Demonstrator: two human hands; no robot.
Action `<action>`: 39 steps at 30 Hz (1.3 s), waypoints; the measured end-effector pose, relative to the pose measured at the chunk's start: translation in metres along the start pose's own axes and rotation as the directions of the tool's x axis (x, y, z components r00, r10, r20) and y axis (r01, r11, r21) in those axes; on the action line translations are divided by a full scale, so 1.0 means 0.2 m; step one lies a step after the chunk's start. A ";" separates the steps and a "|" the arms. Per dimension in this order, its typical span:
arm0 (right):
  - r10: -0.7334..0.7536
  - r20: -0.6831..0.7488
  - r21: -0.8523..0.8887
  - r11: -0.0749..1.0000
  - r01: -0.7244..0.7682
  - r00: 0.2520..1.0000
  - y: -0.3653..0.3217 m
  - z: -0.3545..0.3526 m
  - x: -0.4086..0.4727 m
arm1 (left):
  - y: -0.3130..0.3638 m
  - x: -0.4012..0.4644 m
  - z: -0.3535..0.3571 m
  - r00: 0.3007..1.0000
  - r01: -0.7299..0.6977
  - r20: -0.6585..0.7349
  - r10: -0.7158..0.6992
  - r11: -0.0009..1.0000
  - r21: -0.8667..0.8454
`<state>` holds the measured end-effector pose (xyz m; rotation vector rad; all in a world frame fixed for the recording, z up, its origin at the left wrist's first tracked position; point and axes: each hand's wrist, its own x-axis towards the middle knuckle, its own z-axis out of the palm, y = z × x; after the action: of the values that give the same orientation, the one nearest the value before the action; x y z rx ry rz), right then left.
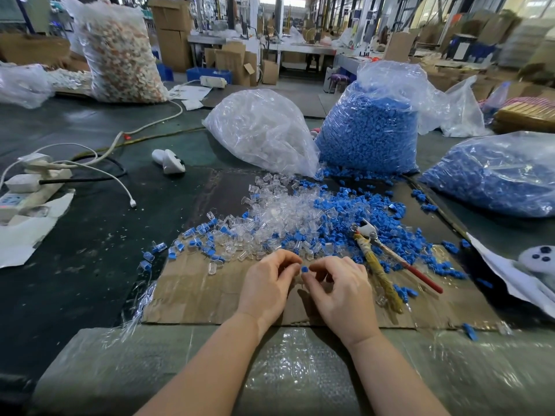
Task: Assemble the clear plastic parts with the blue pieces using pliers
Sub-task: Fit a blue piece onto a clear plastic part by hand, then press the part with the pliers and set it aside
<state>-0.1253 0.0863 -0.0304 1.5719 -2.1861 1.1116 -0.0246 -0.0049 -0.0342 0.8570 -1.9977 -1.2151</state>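
Near the middle of the frame, two hands meet over a flat brown cardboard sheet point(192, 292). The right hand point(342, 292) pinches a small blue plastic piece point(304, 269) with curled fingers. The left hand point(267, 286) has its fingers curled too, close beside the blue piece, but I cannot tell what it holds. Just above the hands lies a heap of small clear plastic parts point(279, 214) mixed with loose blue pieces point(345, 211). Right of the hands, the pliers with a red handle and a yellow taped handle point(381, 262) lie on the cardboard, touched by no hand.
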 end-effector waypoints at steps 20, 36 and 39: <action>-0.015 -0.019 -0.095 0.995 0.013 1.000 0.01 -0.01 0.01 | 0.02 0.01 -0.01 1.000 0.022 -0.005 -0.023 0.999 -0.031; 0.751 0.146 -0.670 0.553 -0.494 0.644 0.23 -0.25 0.21 | 0.05 0.04 -0.01 0.991 0.121 -0.035 -0.127 0.984 -0.128; 0.696 0.101 -0.640 0.593 -0.489 0.711 0.21 -0.28 0.22 | 0.07 0.06 -0.02 0.990 0.126 -0.037 -0.133 0.982 -0.140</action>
<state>-0.1929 0.0989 0.0140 0.7797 -3.0326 0.1729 -0.0302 -0.0114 -0.0181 0.9491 -1.8222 -1.3764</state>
